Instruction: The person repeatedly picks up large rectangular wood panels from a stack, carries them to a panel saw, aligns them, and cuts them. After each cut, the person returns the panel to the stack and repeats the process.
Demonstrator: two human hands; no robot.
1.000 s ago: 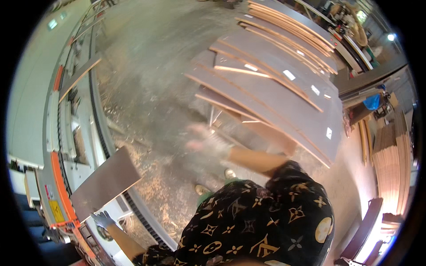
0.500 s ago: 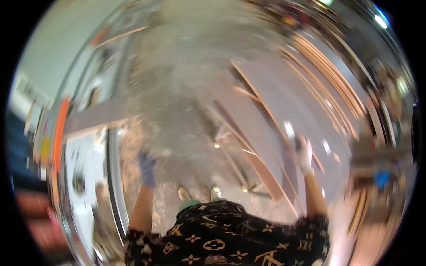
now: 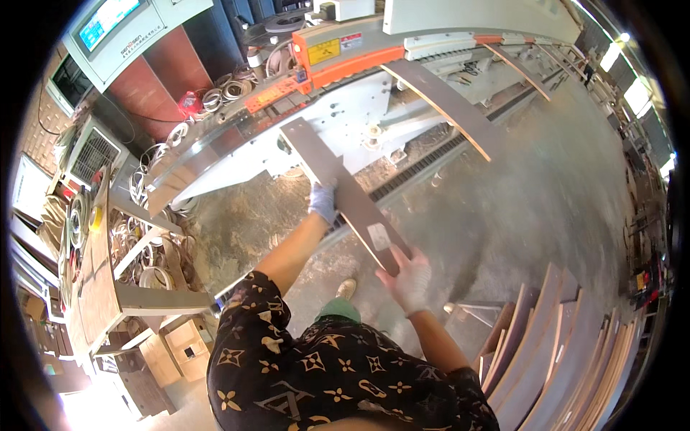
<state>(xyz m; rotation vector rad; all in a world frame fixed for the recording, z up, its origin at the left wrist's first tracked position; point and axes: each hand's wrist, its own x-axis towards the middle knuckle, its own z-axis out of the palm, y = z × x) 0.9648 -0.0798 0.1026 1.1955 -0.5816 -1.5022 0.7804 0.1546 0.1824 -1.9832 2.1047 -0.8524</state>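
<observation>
Your gloved left hand (image 3: 323, 201) grasps the left long edge of the narrow brown panel (image 3: 346, 192) near mid-length. Your right hand (image 3: 407, 281) grips the panel's near end, thumb at the left edge and fingers at the right, just beside a white label (image 3: 378, 236). The panel slants across the near edge of the panel-processing machine (image 3: 352, 115), above the black chain track (image 3: 424, 162); its far end lies over the white bed. You cannot tell whether that end touches the bed. A second brown panel (image 3: 449, 108) spans the machine farther right, overhanging the near edge.
</observation>
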